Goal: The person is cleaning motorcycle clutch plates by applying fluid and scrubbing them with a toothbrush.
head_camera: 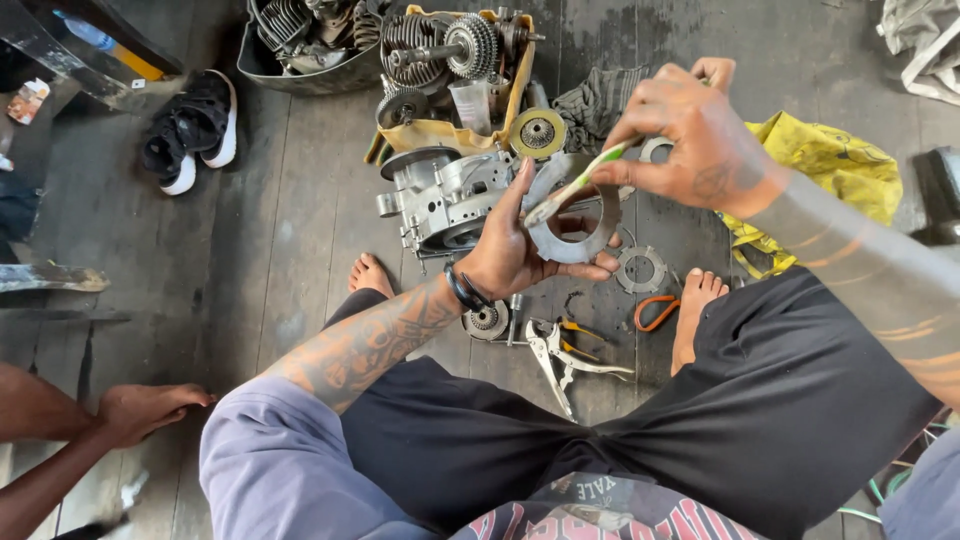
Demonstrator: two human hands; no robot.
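My left hand [515, 250] holds a flat grey metal ring plate [590, 238] up in front of me, fingers under its lower edge and thumb along its left side. My right hand [690, 135] grips a green-and-white toothbrush [577, 185] whose head lies across the top of the ring. Both hands hover over the dark wooden floor above my crossed legs.
A grey engine case [445, 195] sits just beyond the hands. Gears and a shaft [450, 50] lie on a yellow tray. Pliers [560, 360], a small toothed ring [640, 268] and a gear [487, 322] lie between my feet. Another person's hand [140, 410] rests lower left.
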